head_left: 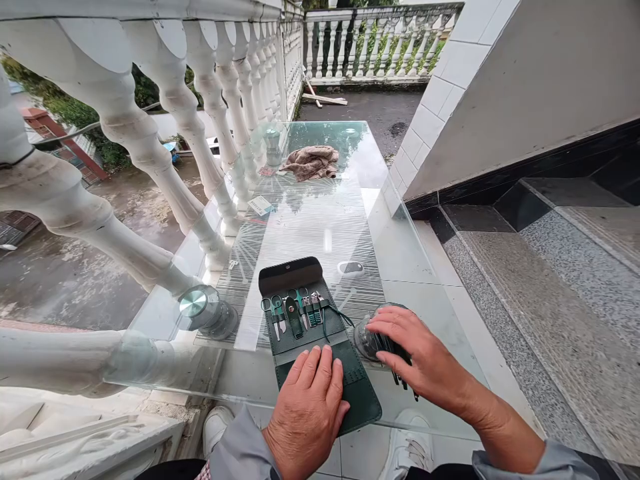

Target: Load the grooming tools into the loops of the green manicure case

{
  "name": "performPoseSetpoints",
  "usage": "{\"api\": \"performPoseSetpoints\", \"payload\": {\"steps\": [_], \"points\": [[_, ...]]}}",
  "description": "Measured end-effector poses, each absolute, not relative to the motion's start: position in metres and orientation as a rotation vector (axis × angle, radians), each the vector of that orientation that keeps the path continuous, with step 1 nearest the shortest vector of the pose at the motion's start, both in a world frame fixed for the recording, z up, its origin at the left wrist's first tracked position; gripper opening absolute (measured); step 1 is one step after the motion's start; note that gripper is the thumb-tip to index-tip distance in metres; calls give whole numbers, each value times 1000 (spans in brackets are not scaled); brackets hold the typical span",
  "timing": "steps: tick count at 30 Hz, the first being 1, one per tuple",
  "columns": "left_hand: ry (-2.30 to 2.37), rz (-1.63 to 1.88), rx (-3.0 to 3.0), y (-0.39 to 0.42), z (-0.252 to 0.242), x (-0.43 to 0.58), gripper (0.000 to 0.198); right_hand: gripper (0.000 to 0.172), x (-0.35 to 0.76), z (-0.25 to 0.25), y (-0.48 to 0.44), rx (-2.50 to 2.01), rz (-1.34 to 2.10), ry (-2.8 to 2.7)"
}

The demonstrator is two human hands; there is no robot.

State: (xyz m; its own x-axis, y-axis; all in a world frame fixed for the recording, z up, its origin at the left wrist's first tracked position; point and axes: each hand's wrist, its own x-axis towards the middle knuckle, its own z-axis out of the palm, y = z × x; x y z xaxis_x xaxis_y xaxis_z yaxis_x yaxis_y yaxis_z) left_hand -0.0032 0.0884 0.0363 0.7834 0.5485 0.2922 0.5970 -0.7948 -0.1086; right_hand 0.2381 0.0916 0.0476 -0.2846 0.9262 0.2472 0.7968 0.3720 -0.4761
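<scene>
A dark green manicure case (364, 408) lies unfolded on the glass table (425, 293), its flap turned away from me. Straps in its upper half hold several small metal and green tools, among them scissors (276, 317) and a dark sheath (293, 317). A thin dark cord trails off the case's right side. My left hand (310, 403) rests flat on the lower panel, fingers stretched out. Right of the case, my right hand (425, 353) is curved above several slim black tools (397, 379), thumb and fingers apart. The hand partly covers these tools; whether it touches them I cannot tell.
A crumpled brown cloth (311, 162) lies at the table's far end. A small white-and-black oval object (351, 268) and a small card (261, 205) are farther in. White balusters (165, 120) line the left; stone steps (530, 280) rise on the right.
</scene>
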Motion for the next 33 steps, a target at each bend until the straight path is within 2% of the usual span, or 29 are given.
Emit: {"api": "performPoseSetpoints", "payload": {"steps": [2, 3, 7, 10, 20, 22, 26, 33], "points": [[-902, -356, -2787, 88, 36, -3, 40, 36, 247, 53, 87, -1514, 363, -2101], [-902, -349, -2790, 88, 36, -4, 41, 43, 253, 54, 84, -1545, 375, -2092], [-910, -325, -2795, 88, 36, -5, 41, 87, 271, 50, 65, -1703, 458, -2188], [-903, -307, -2803, 88, 36, -6, 41, 97, 277, 39, 53, -1779, 437, -2220], [-912, -300, -2804, 88, 35, -5, 40, 85, 276, 37, 55, -1845, 377, -2084], [-910, -305, -2805, 88, 35, -5, 40, 74, 278, 39, 55, -1859, 394, -2040], [-897, -325, -2799, 88, 35, -5, 41, 40, 274, 41, 57, -1865, 418, -1933], [-905, -307, -2796, 87, 36, -4, 41, 27, 261, 47, 68, -1793, 335, -1798]]}}
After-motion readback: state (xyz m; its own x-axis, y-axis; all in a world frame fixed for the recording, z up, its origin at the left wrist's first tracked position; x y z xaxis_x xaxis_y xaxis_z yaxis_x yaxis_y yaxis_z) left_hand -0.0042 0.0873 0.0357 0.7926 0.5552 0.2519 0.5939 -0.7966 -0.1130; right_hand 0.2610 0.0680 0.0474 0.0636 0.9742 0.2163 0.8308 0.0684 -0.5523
